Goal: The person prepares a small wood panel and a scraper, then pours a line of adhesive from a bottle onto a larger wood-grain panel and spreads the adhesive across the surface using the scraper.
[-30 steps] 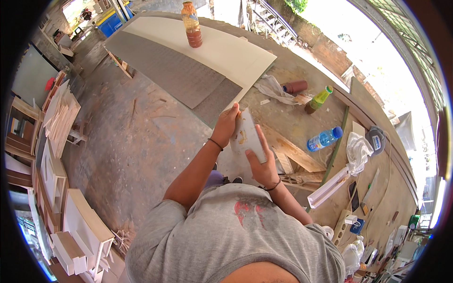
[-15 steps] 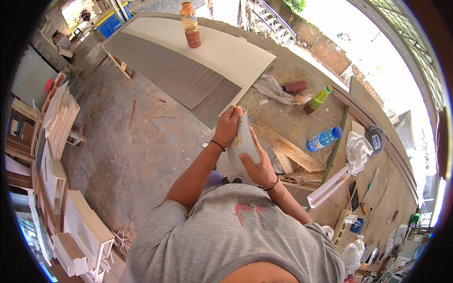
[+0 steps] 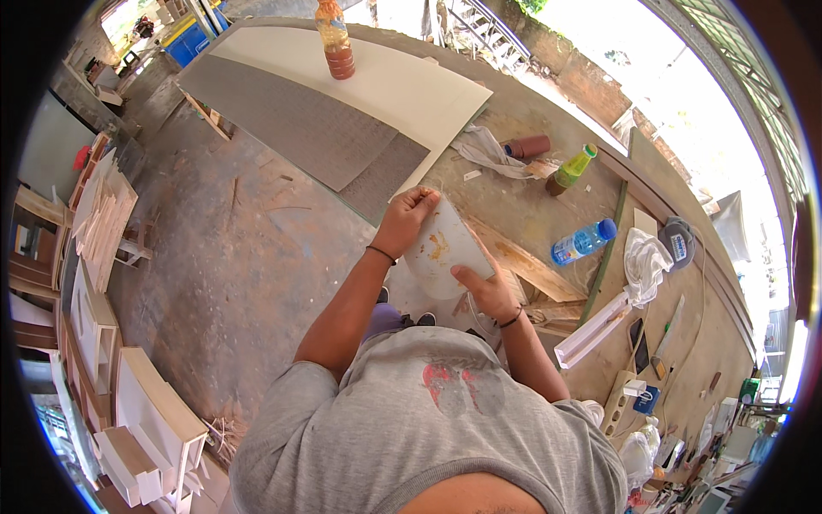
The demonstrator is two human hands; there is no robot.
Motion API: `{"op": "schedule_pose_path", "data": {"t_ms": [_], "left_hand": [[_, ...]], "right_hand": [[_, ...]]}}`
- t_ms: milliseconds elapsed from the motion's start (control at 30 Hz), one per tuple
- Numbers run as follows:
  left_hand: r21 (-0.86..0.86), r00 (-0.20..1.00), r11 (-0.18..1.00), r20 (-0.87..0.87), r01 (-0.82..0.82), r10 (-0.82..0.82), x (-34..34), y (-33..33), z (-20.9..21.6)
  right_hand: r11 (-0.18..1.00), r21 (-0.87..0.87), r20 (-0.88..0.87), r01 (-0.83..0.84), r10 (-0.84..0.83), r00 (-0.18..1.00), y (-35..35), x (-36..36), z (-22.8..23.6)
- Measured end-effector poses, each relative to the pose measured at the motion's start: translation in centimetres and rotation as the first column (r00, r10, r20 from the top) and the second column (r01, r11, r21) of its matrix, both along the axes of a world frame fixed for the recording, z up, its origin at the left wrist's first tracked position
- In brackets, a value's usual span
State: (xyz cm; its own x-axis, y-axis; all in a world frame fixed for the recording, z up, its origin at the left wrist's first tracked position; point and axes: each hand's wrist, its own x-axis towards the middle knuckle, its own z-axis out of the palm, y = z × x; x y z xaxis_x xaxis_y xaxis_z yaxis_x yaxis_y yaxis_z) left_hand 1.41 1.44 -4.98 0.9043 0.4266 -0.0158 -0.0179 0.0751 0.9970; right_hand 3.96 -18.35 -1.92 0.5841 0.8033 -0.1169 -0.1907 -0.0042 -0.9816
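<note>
In front of my grey shirt (image 3: 411, 411), my left hand (image 3: 409, 221), fingers curled, pinches the top of a stained pale sheet (image 3: 445, 244), while my right hand (image 3: 491, 295) clasps its lower right corner.

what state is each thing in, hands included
grey sheet, stained, held
left hand, pinching the sheet
right hand, gripping the sheet
blue-capped bottle, closed
green-capped bottle, upright, partly filled
tall bottle, upright, partly filled
brown cylinder, lying on its side
white cloth beside grey cap, bunched

Blue-capped bottle (image 3: 582, 243), grey cap (image 3: 676, 242) beside white cloth (image 3: 646, 261), stacked wooden slats (image 3: 104, 210)
</note>
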Motion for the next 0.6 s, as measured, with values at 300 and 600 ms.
{"op": "schedule_pose_path", "data": {"t_ms": [300,600], "left_hand": [[-0.346,0.944,0.879,-0.093,-0.328,0.316,1.4,-0.6,-2.3],[-0.443,0.862,0.778,0.024,-0.446,0.507,0.4,-0.8,-0.9]], "right_hand": [[0.997,-0.01,0.255,0.076,-0.071,0.964,1.2,-0.7,-0.2],[0.984,-0.034,0.396,0.175,-0.148,0.906,0.9,0.6,-1.2]]}}
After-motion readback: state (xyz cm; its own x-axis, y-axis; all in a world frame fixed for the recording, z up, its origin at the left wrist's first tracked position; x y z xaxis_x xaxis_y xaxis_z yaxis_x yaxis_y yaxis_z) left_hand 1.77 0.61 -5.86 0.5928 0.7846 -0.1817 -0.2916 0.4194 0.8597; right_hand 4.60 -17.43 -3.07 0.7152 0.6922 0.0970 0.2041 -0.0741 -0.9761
